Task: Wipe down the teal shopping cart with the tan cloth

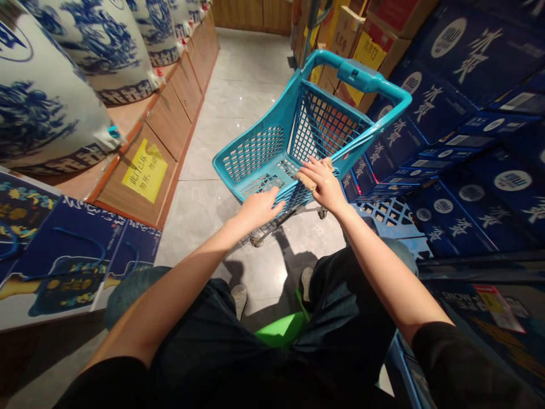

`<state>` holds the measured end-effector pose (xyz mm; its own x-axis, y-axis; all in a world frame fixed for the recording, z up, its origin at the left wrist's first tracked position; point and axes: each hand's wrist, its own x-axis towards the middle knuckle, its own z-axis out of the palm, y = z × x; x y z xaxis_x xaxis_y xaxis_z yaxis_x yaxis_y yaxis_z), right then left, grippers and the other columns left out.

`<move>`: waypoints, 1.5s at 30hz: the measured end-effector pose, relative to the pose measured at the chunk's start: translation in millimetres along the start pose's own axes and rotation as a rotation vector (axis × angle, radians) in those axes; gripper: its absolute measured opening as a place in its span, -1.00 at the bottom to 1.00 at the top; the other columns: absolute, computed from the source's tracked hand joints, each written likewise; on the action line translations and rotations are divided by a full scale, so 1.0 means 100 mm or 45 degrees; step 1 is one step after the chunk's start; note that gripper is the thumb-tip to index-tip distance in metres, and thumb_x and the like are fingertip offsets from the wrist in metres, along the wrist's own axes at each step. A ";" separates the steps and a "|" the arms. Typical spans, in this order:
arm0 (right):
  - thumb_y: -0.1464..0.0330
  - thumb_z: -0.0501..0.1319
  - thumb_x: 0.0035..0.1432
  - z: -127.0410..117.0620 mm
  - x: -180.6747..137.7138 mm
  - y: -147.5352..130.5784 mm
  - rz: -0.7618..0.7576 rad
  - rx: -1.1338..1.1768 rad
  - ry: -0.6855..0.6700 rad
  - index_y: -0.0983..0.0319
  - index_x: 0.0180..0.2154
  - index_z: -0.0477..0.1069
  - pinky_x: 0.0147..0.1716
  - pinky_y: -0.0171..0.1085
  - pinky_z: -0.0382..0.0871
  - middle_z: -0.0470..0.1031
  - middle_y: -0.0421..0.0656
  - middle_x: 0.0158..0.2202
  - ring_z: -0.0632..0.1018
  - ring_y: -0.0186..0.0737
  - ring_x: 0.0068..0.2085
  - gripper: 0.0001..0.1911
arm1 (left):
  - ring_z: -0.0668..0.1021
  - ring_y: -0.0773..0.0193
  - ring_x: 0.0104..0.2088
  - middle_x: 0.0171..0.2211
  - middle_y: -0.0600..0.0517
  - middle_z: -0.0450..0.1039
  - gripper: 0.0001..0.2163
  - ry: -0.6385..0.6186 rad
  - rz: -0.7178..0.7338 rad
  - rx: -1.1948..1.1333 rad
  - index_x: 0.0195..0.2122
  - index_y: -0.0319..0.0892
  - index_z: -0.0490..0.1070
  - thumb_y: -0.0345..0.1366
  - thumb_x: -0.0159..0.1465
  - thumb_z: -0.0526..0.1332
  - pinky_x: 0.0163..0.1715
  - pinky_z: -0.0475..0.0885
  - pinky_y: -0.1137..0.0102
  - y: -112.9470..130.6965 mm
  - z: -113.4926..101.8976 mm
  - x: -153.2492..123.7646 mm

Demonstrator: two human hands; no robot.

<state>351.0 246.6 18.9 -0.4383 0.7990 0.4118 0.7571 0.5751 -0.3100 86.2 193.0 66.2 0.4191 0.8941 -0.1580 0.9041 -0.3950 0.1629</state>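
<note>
A turquoise plastic shopping cart stands in front of me, its handle at the far end. My left hand is at the cart's near rim, the thumb on the inner side and the fingers on the outer side. Farther right along that rim, my right hand is closed around a tan, rough-textured cloth and presses it against the rim. Part of the cloth is hidden under the fingers. No goods show in the basket's visible part.
Large blue-and-white porcelain jars line a wooden ledge on the left, with a yellow sign below. Blue cartons are stacked at right, beside a blue plastic crate. A bright green object is between my legs.
</note>
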 end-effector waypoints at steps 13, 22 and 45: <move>0.59 0.12 0.22 0.14 -0.23 -0.16 0.110 0.030 0.040 0.34 0.57 0.43 0.72 0.42 0.10 0.34 0.13 0.65 0.27 0.15 0.73 -0.11 | 0.82 -0.15 0.03 -0.11 -0.23 0.83 -0.62 0.031 0.313 0.188 -0.08 -0.15 0.78 0.08 0.55 0.35 0.07 0.51 0.14 -0.87 0.04 0.00; 0.36 0.09 0.58 0.32 -0.58 -0.64 -0.231 0.115 -0.183 0.23 0.59 0.43 0.74 0.26 0.22 0.37 0.00 0.65 0.29 0.09 0.72 -0.34 | 0.83 -0.22 0.03 -0.11 -0.26 0.83 -0.62 0.085 0.283 0.273 -0.10 -0.14 0.78 0.09 0.56 0.38 -0.01 0.56 0.16 -0.82 0.14 -0.03; 0.56 0.12 0.48 0.45 -0.90 -0.36 -0.334 0.054 0.116 0.31 0.71 0.15 0.67 0.38 0.31 0.30 0.19 0.67 0.18 0.10 0.75 -0.16 | 0.81 -0.29 -0.13 -0.20 -0.28 0.78 -0.59 0.373 0.366 0.477 0.26 -0.26 0.70 -0.05 0.62 0.30 -0.10 0.59 0.06 -0.97 0.40 0.06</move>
<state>341.8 162.4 -45.2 -0.5697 0.6041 0.5572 0.6020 0.7683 -0.2175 4.3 228.3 10.9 0.6609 0.7394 0.1282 0.7471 -0.6319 -0.2063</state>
